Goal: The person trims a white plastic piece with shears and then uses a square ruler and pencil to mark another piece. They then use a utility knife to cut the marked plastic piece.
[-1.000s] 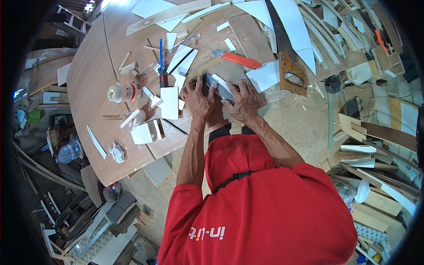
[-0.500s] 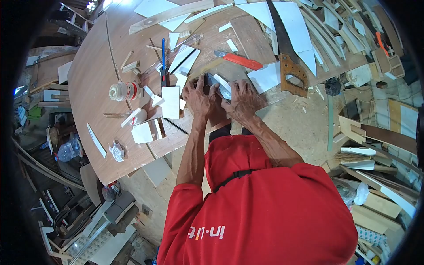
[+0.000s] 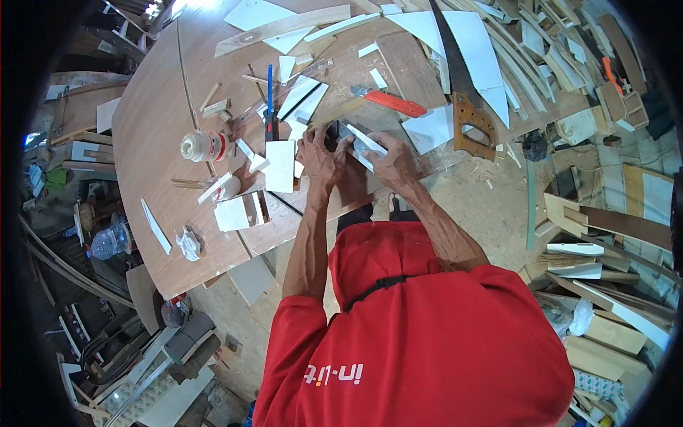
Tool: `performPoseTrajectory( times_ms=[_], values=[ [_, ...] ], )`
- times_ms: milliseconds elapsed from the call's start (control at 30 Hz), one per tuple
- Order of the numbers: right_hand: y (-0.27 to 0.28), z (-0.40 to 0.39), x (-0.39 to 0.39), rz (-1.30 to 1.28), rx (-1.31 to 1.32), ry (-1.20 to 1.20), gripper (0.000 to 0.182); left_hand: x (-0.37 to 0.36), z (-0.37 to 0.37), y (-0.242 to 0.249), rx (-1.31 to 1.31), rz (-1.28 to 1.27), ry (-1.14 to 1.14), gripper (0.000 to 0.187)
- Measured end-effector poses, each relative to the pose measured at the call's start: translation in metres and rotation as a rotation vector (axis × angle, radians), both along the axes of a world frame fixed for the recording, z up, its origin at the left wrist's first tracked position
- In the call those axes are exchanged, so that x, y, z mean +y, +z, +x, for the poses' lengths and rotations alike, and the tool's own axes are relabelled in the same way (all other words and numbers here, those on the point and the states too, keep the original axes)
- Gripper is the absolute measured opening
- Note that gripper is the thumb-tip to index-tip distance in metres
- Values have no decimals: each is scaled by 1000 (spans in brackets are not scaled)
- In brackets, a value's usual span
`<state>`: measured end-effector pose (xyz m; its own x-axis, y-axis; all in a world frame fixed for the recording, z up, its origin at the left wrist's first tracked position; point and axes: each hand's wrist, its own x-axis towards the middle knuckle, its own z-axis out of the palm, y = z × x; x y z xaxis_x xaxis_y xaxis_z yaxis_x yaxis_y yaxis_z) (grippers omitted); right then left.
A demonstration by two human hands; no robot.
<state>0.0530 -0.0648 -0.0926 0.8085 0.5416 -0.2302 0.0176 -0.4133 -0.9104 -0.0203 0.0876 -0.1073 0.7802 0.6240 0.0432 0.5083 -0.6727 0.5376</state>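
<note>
Near the table's front edge, my right hand point(image 3: 393, 164) grips a white strip point(image 3: 368, 141) between thumb and fingers. The strip slants down toward that hand, with a pale grey face along its lower side. My left hand point(image 3: 322, 158) is closed around a small dark block point(image 3: 334, 132) at the strip's far end. The left fingers hide part of the block, and the strip's end meets it in this view. Just left of that hand lies a white rectangular panel point(image 3: 279, 166). A red utility knife point(image 3: 390, 102) rests beyond both hands.
A handsaw point(image 3: 472, 124) lies at the table's right edge beside white sheet offcuts point(image 3: 431, 128). On the left stand a jar point(image 3: 203, 146) and a second white container point(image 3: 228, 186). A blue-and-black tool point(image 3: 270, 107) lies among scraps. Curved strips point(image 3: 523, 67) fill the far right.
My right hand has shifted slightly down and right, its fingers drawn in. More of the white strip now shows, turned edge-up. My left hand stays nearly in place on the dark block.
</note>
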Motion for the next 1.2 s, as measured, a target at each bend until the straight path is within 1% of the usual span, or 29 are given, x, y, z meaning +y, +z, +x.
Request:
performPoseTrajectory(
  times_ms=[33,100,133,167,200,233,267,333,367,400,433,467,533,567,600,667,700,767,800,867,933,1000,1033,1100,1133,1200],
  values=[
    [-1,0,-1,74,5,-23,36,6,1,8,-3,2,2,62],
    [3,0,-8,97,-25,-7,34,17,3,24,59,-270,-69,59],
    [6,0,-10,120,-53,8,32,13,3,34,55,-270,-67,59],
    [7,-1,-9,122,-59,10,32,6,1,46,-32,34,3,57],
    [8,-2,-9,177,-32,-36,31,2,-1,52,-120,336,73,55],
    [9,-2,-10,230,-5,-82,30,2,-5,53,-211,414,60,50],
    [10,-3,-10,231,-11,-79,30,-2,-10,57,-217,416,64,50],
    [11,-3,-7,356,117,-200,28,-15,-19,64,62,-438,253,45],
    [9,-3,-6,419,142,-233,27,-21,-22,49,-32,-612,208,43],
    [11,-2,-5,422,135,-230,27,-29,-23,33,-127,-785,160,41],
    [14,-2,-5,420,126,-219,27,-44,-15,47,-320,-999,134,40],
    [17,-2,-6,417,115,-208,27,-52,-7,50,-328,-998,133,40],
    [20,-7,-4,406,74,-210,27,-56,11,51,-546,-1154,116,39],
    [21,-9,-3,395,40,-214,26,-50,14,43,-457,-1084,138,33],
    [22,-8,-3,398,34,-206,26,-51,17,42,-468,-1082,138,33],
    [23,-7,-3,324,-197,-146,29,-56,23,40,-599,-1024,205,26],
    [22,-7,-3,330,-203,-144,29,-56,26,43,-606,-1019,201,26],
    [21,-12,-6,287,-300,-134,29,-60,28,50,-730,-1076,241,17],
    [27,-16,-10,290,-305,-133,29,-59,29,53,-735,-1074,238,17],
    [43,-27,-22,95,330,-159,31,-53,30,59,-766,-1084,189,15],
    [29,-33,-28,125,315,-109,34,-47,29,64,-726,-1074,150,14],
    [22,-34,-30,46,115,-68,39,-46,30,64,-683,-1066,104,14],
    [23,-33,-32,48,112,-67,39,-46,31,61,-694,-1085,93,13],
    [27,-30,-34,-10,-65,-86,48,-47,33,60,-709,-1102,80,13],
    [27,-28,-35,-9,-67,-84,48,-48,33,60,-736,-1115,83,14],
    [25,-25,-36,-8,-161,-83,50,-50,34,58,-763,-1127,83,16]
  ],
)
